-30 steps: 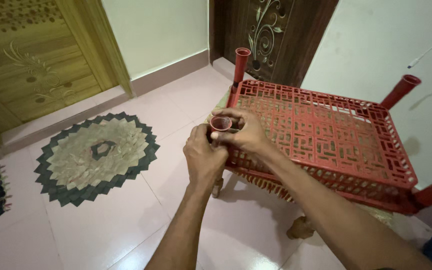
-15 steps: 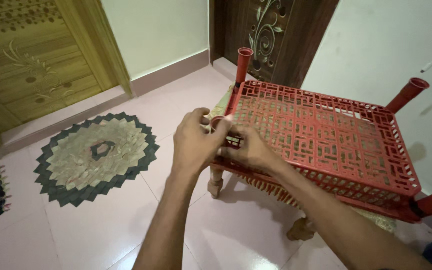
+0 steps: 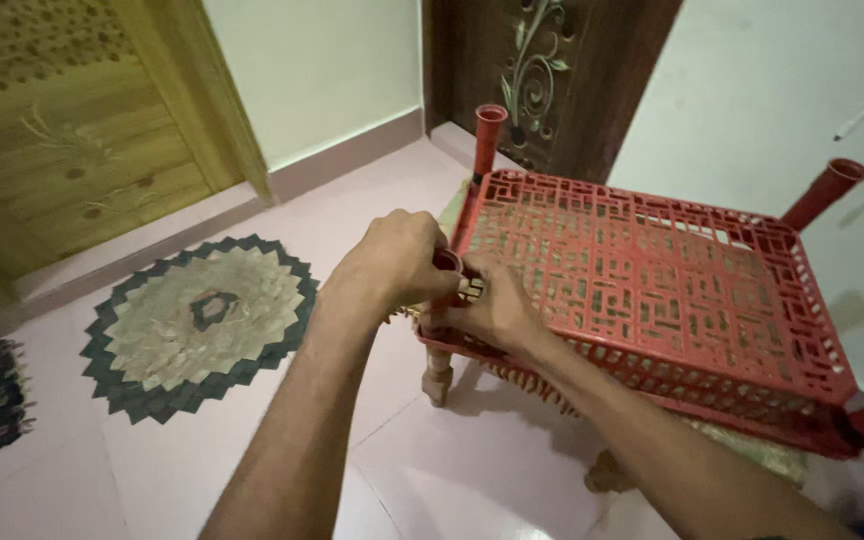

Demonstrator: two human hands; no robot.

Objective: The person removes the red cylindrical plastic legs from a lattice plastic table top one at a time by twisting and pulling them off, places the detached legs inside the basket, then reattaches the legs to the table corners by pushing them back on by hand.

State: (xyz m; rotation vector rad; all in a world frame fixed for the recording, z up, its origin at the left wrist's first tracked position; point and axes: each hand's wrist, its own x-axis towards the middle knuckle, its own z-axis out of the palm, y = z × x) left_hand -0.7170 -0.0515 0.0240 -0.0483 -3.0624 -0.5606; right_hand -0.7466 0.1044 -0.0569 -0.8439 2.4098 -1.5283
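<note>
A red plastic lattice shelf (image 3: 652, 290) lies on a low woven stool, with red tube legs sticking up at its corners. At its near-left corner a red tube (image 3: 446, 262) stands upright. My left hand (image 3: 392, 262) is wrapped around the top of that tube from the left. My right hand (image 3: 492, 305) grips the shelf's corner just below and to the right of the tube. The fingers of both hands hide most of the tube and the corner socket.
Another red tube leg (image 3: 487, 140) rises at the far-left corner and one (image 3: 822, 192) at the far right. A round woven mat (image 3: 197, 320) lies on the pink tile floor to the left. A wooden door (image 3: 52, 130) and dark carved door (image 3: 552, 70) stand behind.
My left hand has moved from below the tube to over its top. Both hands and the tube have settled lower against the shelf's corner. The view has shifted slightly.
</note>
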